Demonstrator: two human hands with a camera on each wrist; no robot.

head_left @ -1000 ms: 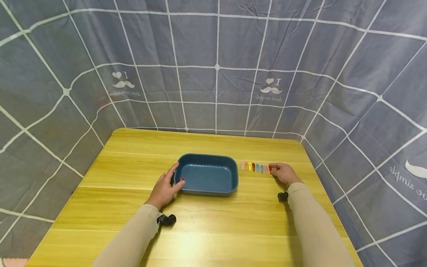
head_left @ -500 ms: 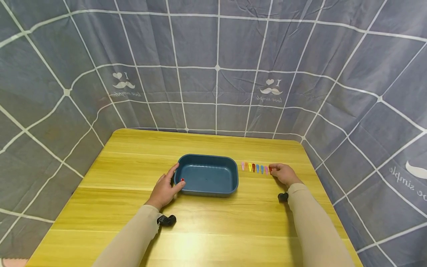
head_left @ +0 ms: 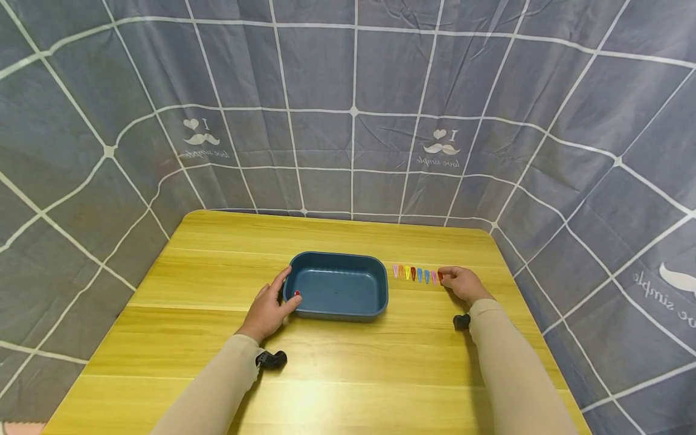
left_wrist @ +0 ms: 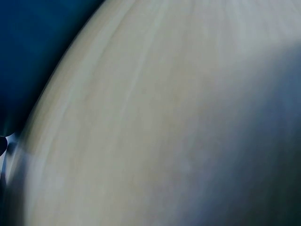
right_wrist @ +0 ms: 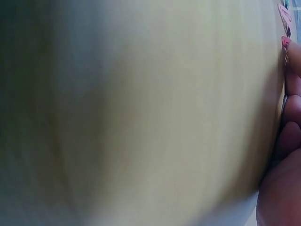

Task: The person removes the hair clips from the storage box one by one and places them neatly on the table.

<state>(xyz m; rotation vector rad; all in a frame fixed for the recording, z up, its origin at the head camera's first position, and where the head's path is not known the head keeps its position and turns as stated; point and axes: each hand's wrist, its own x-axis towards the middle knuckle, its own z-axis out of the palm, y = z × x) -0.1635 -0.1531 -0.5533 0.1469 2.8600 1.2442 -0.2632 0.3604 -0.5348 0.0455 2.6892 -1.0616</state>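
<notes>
At the left end of a dark blue plastic bin [head_left: 348, 315], my left hand [head_left: 265, 311] rests with fingers spread along the outside and the thumb over the rim. A small red spot [head_left: 297, 293] shows beside that thumb. To the right of the bin lies a row of colourful snap hair clips, among them a yellow clip [head_left: 407, 272] and a pink clip [head_left: 434, 277]. My right hand [head_left: 462, 283] pinches a red hair clip [head_left: 441, 275] at the right end of the row, its fingertips low at the tabletop. In the right wrist view, curled fingers [right_wrist: 292, 110] show at the edge.
The wooden table [head_left: 348, 374] has rounded back corners. Grey curtain [head_left: 321, 139] with white grid lines surrounds it at the back and sides. Black wrist cameras sit at both cuffs, the left camera [head_left: 272, 359] and the right camera [head_left: 461, 321].
</notes>
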